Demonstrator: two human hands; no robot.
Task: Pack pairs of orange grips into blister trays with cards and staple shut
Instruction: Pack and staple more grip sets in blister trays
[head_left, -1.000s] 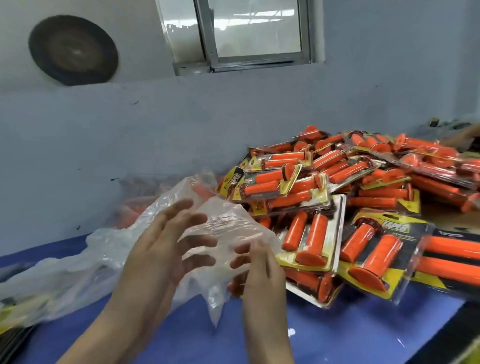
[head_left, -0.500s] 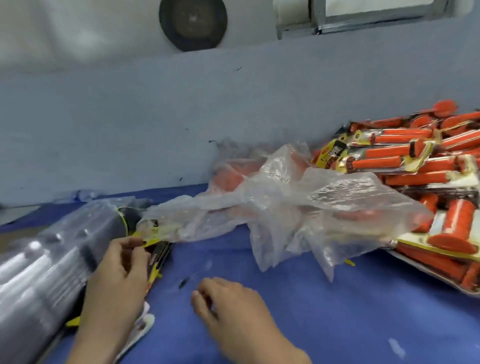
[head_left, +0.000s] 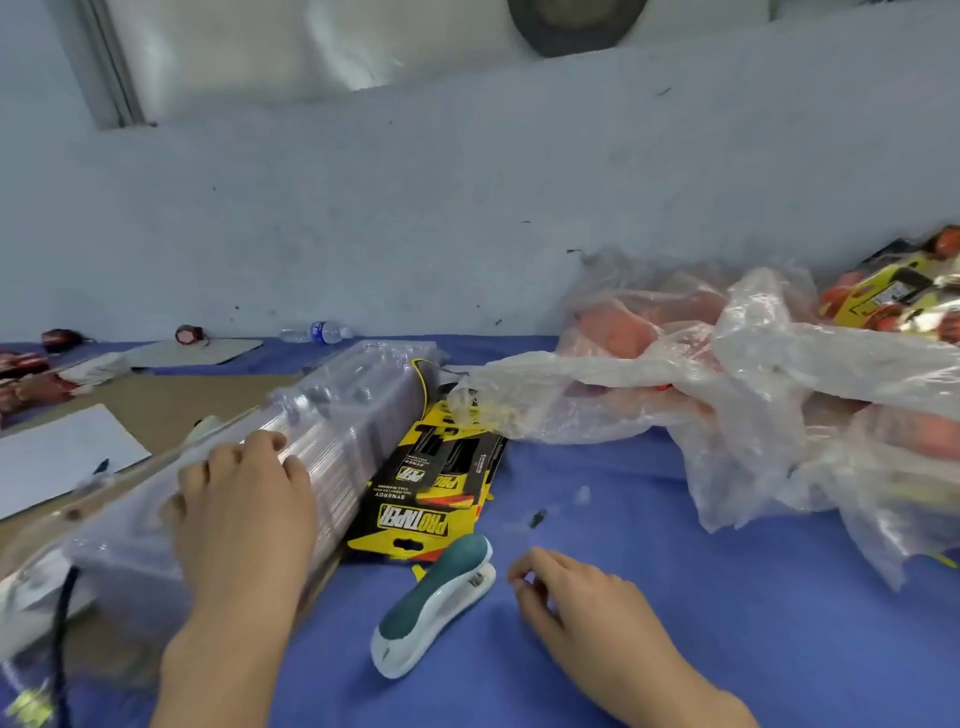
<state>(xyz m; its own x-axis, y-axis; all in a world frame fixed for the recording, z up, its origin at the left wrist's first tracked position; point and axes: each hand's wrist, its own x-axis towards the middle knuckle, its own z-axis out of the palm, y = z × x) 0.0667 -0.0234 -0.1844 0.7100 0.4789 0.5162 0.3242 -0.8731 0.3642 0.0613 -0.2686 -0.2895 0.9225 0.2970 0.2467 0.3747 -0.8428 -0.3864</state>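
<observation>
A long stack of clear blister trays (head_left: 343, 415) lies on its side at the left of the blue table. My left hand (head_left: 239, 499) rests on top of the stack, fingers spread over its edge. Beside the stack lies a pile of yellow and black cards (head_left: 431, 488). A teal and white stapler (head_left: 436, 603) sits in front of the cards. My right hand (head_left: 582, 608) hovers just right of the stapler, fingers loosely curled, holding nothing. Orange grips (head_left: 623, 332) show through a crumpled clear plastic bag (head_left: 727, 384) at the right.
Finished yellow packs (head_left: 898, 296) with orange grips peek in at the far right. A white sheet (head_left: 57, 457) and brown cardboard (head_left: 171, 405) lie at the left. A small water bottle (head_left: 322, 332) lies by the grey wall. A black cord (head_left: 62, 639) hangs at the lower left.
The view has swung left, away from the pile of finished packs. My left hand has moved onto the tray stack. My right hand left the bag and sits near the stapler.
</observation>
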